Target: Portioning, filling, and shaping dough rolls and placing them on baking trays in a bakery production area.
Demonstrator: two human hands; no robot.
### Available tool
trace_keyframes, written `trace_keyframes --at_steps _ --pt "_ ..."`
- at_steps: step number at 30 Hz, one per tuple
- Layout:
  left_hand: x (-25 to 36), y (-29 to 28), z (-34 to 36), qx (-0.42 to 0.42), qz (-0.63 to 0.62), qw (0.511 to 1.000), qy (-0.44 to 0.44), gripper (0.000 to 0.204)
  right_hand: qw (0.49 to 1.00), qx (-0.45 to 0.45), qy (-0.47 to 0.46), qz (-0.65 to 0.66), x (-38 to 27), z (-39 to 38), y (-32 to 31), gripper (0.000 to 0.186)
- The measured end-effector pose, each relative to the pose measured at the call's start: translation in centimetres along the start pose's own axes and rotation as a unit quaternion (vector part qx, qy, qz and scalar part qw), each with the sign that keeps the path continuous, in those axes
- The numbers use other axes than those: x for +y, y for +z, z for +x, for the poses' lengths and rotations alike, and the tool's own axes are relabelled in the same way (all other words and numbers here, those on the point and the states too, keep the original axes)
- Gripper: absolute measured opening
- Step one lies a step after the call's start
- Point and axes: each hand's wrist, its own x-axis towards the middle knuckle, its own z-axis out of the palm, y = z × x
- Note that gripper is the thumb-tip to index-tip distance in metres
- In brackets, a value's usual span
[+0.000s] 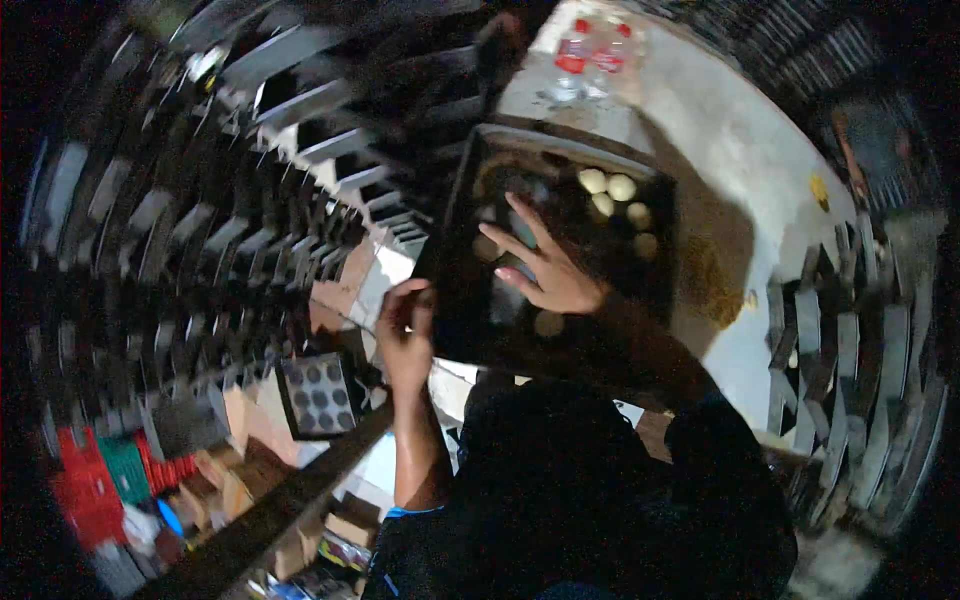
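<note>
A dark square tray (460, 320) lies at the near part of a pale worktop (730, 140). Pale round balls (620, 187) sit in its upper right, with darker round shapes (548, 323) elsewhere. My right hand (545, 260) is over the tray's middle, fingers spread, with nothing visible in them; whether its fingertips touch the tray is unclear. My left hand (405, 330) has curled fingers at the tray's left edge and appears to grip it; its fingertips are blurred.
Two bottles with red labels (573, 60) stand at the worktop's far end. Dark stacked racks or trays (160, 210) fill both sides. Lower left are red crates (90, 490), a green crate (124, 465), cardboard boxes (240, 495) and another tray with round cavities (315, 395).
</note>
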Motion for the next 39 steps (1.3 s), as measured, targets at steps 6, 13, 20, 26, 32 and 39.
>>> trace_keyframes --at_steps 6,13,20,26,32,39 --pt "-4.4 18.9 4.7 -0.32 0.387 0.824 0.261 0.038 0.928 0.272 0.243 0.072 -4.0 -11.2 -8.3 0.027" --pt "-9.2 32.9 5.8 -0.258 0.532 0.806 0.033 0.06 0.953 0.215 0.199 -0.083 -1.7 -23.1 -14.3 0.019" --pt "0.7 33.9 -9.0 -0.365 0.181 0.902 0.145 0.062 0.702 0.306 0.462 0.447 3.4 -27.9 -17.9 0.043" --pt "8.2 28.7 -14.7 -0.34 -0.015 0.93 0.137 0.055 0.986 0.065 -0.034 0.152 2.5 -27.3 -21.1 0.061" --pt "11.3 23.2 -21.4 -0.196 0.052 0.959 0.201 0.033 0.897 0.294 0.147 0.297 -9.6 -24.9 -18.0 0.034" --pt "9.3 16.4 -25.6 -0.201 -0.097 0.975 0.008 0.059 0.898 0.342 0.191 0.2 -14.6 -23.8 -8.2 0.019"
